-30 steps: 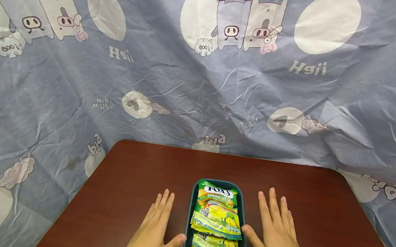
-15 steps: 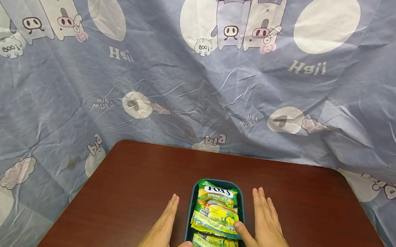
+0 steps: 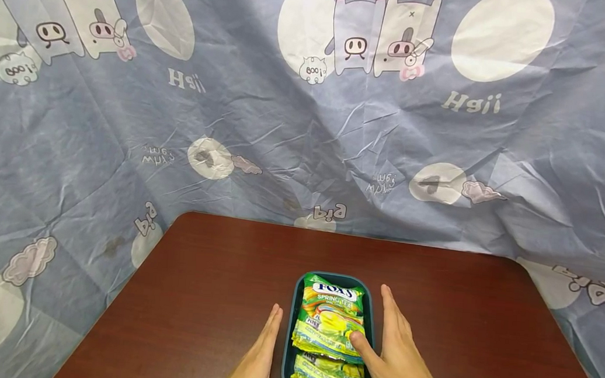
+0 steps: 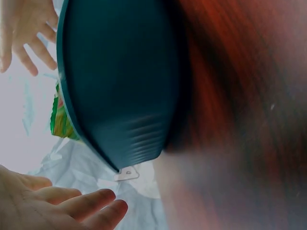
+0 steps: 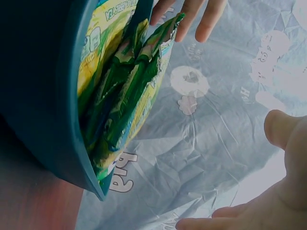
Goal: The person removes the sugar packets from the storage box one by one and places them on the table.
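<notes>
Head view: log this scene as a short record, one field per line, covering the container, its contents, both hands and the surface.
container: dark teal tub, oblong, on the table near its front edge
contents: green-yellow candy packets, stacked; top one reads FOX'S SPRING TEA
left hand: fingers straight, flat along the tub's left side
right hand: fingers straight along the tub's right side, thumb on the packets
surface: reddish-brown table
backdrop: blue cartoon-print cloth

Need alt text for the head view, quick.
Two hands flank a dark teal tray of green-yellow candy bags on a brown table; the right hand has its thumb on a bag, the left hand lies alongside.
</notes>
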Available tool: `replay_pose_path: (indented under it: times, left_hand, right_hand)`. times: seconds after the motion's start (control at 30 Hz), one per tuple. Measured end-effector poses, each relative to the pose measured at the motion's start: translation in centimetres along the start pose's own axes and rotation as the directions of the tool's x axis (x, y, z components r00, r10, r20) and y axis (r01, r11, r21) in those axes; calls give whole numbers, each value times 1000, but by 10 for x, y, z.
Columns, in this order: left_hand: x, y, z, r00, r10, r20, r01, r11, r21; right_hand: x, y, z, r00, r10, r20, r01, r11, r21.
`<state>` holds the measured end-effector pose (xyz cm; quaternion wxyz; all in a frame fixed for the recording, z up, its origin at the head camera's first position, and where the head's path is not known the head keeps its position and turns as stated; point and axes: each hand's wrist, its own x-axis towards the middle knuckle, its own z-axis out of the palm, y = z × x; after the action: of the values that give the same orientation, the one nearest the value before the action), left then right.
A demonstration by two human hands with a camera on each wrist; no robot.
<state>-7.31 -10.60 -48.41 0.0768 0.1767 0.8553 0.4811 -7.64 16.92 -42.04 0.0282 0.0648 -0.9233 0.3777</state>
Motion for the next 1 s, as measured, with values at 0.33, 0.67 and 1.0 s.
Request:
replay_pose_path:
  times: [0.33,0.67,1.0]
  left_hand:
    - [3,-5,9,1000,1,-3,-2,995,-103]
    - [7,-10,24,993,69,-94,-71,997,-21]
    - [9,-17,37,972,187,-142,-172,979,111]
  right_hand:
    - [9,0,9,999,20,-27,-16,992,127]
    - [16,3,19,996,85,39,-91,976,200]
    - [20,3,28,985,141,104,-163,954,253]
